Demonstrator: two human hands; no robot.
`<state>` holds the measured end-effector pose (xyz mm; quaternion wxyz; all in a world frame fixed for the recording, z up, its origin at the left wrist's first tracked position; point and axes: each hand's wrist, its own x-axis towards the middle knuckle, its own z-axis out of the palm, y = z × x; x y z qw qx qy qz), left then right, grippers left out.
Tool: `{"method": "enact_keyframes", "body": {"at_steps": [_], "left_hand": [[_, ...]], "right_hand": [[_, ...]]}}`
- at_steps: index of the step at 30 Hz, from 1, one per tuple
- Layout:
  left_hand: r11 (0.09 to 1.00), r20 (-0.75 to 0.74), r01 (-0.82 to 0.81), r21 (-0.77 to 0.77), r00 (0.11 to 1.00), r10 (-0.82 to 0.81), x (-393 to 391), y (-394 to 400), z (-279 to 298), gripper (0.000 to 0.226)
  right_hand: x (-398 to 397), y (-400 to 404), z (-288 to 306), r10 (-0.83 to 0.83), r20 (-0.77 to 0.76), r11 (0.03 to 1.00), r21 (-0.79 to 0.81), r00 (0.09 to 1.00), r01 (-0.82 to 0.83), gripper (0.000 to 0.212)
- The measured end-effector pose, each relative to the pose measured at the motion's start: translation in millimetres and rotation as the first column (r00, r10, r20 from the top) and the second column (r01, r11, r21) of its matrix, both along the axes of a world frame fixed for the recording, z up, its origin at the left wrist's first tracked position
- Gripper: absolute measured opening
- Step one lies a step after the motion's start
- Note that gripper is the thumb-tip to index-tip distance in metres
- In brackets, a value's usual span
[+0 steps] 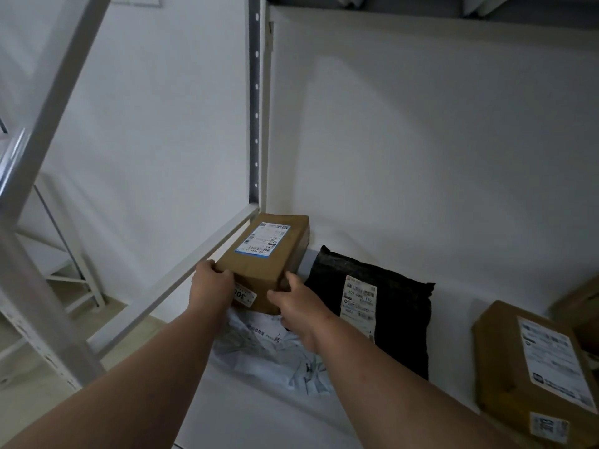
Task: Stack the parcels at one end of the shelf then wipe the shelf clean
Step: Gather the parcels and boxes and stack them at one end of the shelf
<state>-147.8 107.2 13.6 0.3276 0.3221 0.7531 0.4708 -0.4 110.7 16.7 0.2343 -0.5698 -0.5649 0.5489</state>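
A brown cardboard parcel (265,254) with a white label lies at the left end of the white shelf (259,409), its near end over a white plastic mailer (269,351). My left hand (212,283) grips its near left corner and my right hand (293,303) grips its near right corner. A black plastic parcel (389,315) with a white label lies just to the right. Further right sits another brown box (531,377) with labels.
A white upright post (256,102) and side rail (181,277) bound the shelf's left end. The white back wall (421,140) stands behind the parcels. A further brown parcel (580,306) shows at the right edge. A neighbouring rack frame (35,254) stands on the left.
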Motion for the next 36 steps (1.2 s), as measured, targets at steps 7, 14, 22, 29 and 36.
{"method": "enact_keyframes", "body": {"at_steps": [7,14,22,29,36], "left_hand": [[0.997,-0.469,0.047,0.062,0.883,-0.012,24,5,18,0.047],[0.969,-0.482,0.18,0.167,0.873,-0.079,76,4,42,0.025],[0.895,-0.42,0.417,0.16,0.849,-0.321,158,-4,45,0.021],[0.822,-0.385,0.559,0.111,0.786,-0.483,252,-29,45,0.038],[0.746,-0.339,0.655,0.12,0.733,-0.59,358,-63,42,0.026]], "right_hand": [[21,6,9,-0.102,-0.076,0.995,0.009,0.992,0.103,0.063],[59,-9,16,-0.224,-0.156,0.974,0.011,0.962,0.228,0.013],[129,-38,24,-0.304,-0.205,0.948,0.03,0.93,0.316,0.03],[220,-80,38,-0.377,-0.193,0.915,0.075,0.906,0.397,0.009],[315,-128,42,-0.482,-0.156,0.864,0.077,0.862,0.497,0.045]]}}
